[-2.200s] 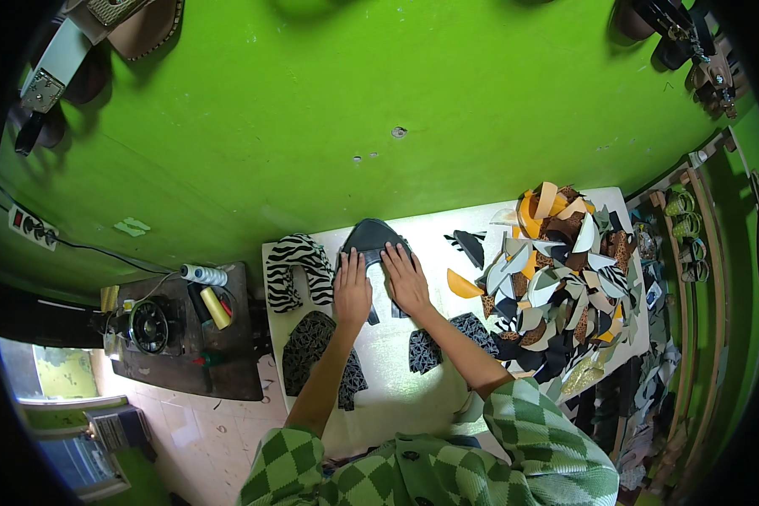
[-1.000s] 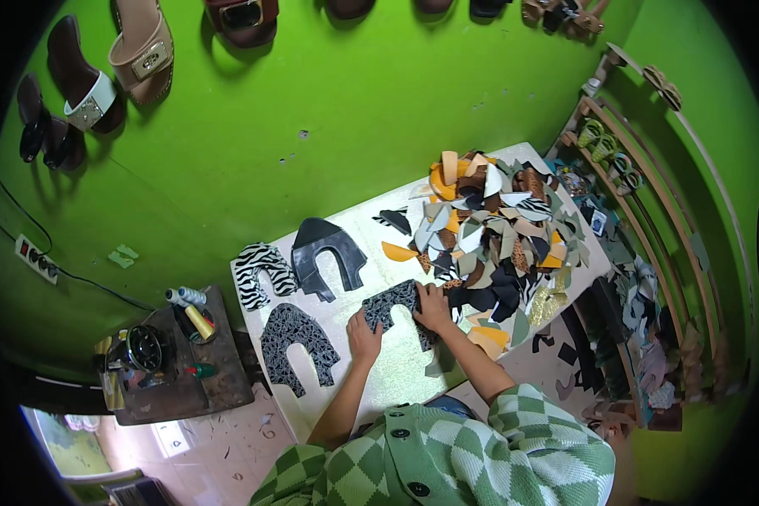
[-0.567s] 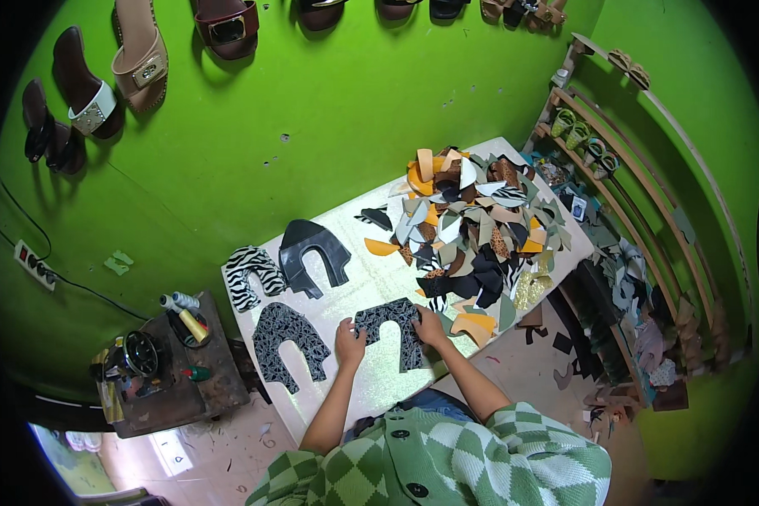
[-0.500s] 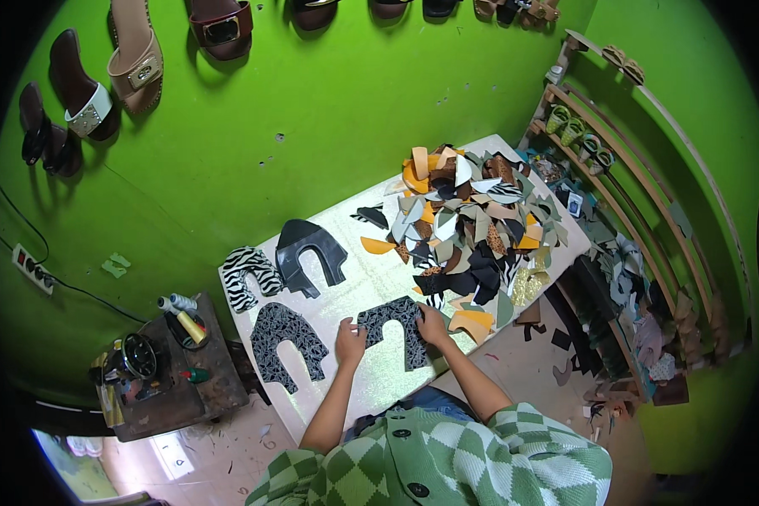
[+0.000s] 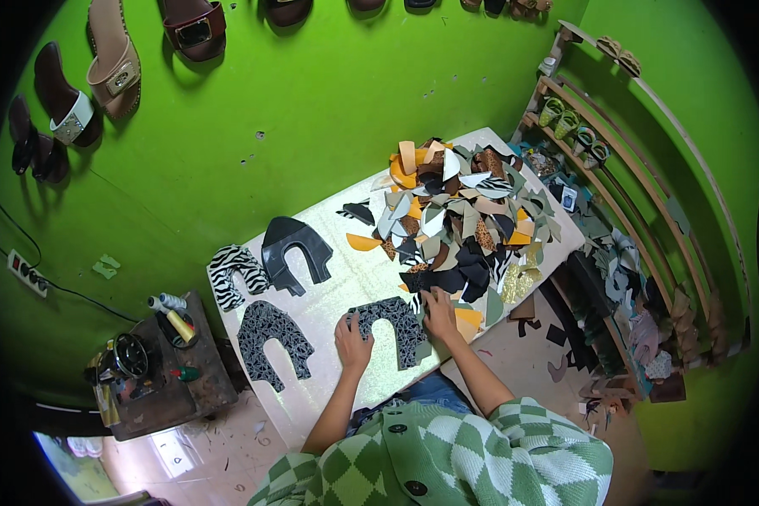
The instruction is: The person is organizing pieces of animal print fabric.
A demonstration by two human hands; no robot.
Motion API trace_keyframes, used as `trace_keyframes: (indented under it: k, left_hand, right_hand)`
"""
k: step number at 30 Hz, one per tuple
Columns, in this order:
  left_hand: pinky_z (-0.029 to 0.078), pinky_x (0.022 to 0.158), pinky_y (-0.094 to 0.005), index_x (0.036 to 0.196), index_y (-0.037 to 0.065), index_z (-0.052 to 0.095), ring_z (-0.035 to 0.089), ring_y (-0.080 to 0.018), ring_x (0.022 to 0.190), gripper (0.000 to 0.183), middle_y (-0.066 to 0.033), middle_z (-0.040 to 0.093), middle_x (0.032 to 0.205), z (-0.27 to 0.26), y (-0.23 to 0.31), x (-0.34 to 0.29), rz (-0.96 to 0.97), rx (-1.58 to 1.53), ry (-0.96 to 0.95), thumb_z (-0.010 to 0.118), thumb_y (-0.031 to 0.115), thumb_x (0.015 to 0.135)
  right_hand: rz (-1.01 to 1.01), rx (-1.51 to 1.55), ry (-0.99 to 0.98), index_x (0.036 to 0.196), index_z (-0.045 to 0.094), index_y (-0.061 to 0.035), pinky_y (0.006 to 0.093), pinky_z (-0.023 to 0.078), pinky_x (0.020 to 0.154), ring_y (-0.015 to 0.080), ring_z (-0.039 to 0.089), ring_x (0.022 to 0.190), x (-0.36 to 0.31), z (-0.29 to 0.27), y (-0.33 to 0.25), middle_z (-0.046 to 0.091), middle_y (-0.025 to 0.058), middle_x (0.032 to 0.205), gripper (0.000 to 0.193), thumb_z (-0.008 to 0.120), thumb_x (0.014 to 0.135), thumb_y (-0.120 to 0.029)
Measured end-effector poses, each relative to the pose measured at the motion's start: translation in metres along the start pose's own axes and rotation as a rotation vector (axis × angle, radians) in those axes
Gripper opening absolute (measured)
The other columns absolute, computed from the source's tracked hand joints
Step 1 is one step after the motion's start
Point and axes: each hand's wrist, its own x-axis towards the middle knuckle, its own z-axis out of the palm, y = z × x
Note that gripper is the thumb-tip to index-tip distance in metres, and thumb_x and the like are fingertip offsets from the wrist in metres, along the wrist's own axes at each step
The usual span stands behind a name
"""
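Note:
A U-shaped shoe upper piece (image 5: 410, 339) with a black-and-grey scribbled pattern lies near the front edge of the white table. My left hand (image 5: 354, 344) grips its left leg, which is partly hidden under the fingers. At its right edge rests my right hand (image 5: 440, 315), fingers stretched forward and apart, close to the scraps. A matching patterned piece (image 5: 266, 329) lies to the left. Behind that are a plain black U-shaped piece (image 5: 277, 244) and a zebra-striped piece (image 5: 225, 274).
Mixed leather offcuts (image 5: 468, 202) cover the table's (image 5: 337, 287) right half. A small worn bench (image 5: 215, 363) with thread spools stands at left. Sandals (image 5: 114, 67) hang on the green wall. A shelf rack (image 5: 641, 211) with shoes and scraps is at right.
The patterned piece now lies flatter on the table. My right hand has moved forward along its edge, fingers spreading. My head view has shifted slightly.

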Motion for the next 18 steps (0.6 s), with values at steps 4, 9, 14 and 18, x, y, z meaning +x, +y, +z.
trace_keyframes:
  k: [4,9,14,18]
  left_hand:
    - [0.031,0.099,-0.0426,0.124,0.007,0.045,0.034,-0.0368,0.12,0.069,-0.0183,0.039,0.127,0.007,0.015,0.008,-0.022,0.044,-0.021,0.072,0.011,0.061]
    - [0.031,0.098,-0.0435,0.126,0.01,0.044,0.035,-0.0338,0.12,0.07,-0.0128,0.043,0.126,0.035,0.033,0.029,-0.013,0.134,-0.054,0.073,0.011,0.062]
    - [0.035,0.091,-0.0401,0.116,0.009,0.051,0.046,-0.0271,0.108,0.056,-0.0092,0.053,0.111,0.055,0.047,0.046,-0.085,0.144,0.038,0.069,0.01,0.063]
    - [0.035,0.091,-0.0387,0.113,0.008,0.052,0.047,-0.0262,0.106,0.05,-0.0094,0.053,0.108,0.057,0.069,0.053,-0.136,0.188,0.087,0.066,0.008,0.064]
  right_hand:
    - [-0.087,-0.172,-0.088,0.133,0.036,-0.0175,0.0474,0.03,0.094,0.0316,0.026,0.128,0.024,-0.028,-0.007,0.027,0.0118,0.14,0.082,0.072,0.06,-0.012]
    - [-0.242,-0.182,-0.205,0.13,0.04,-0.0146,0.0446,0.032,0.088,0.029,0.038,0.114,0.056,-0.032,0.013,0.043,0.0098,0.125,0.077,0.072,0.059,-0.02]
    - [-0.447,-0.111,-0.208,0.11,0.056,-0.0126,0.0396,0.032,0.084,0.024,0.047,0.098,0.085,-0.04,0.039,0.053,0.0068,0.1,0.049,0.068,0.063,-0.018]
    - [-0.407,-0.178,-0.011,0.104,0.058,-0.0136,0.0382,0.033,0.088,0.0212,0.049,0.095,0.116,-0.045,0.078,0.055,0.004,0.093,0.044,0.071,0.063,-0.017]
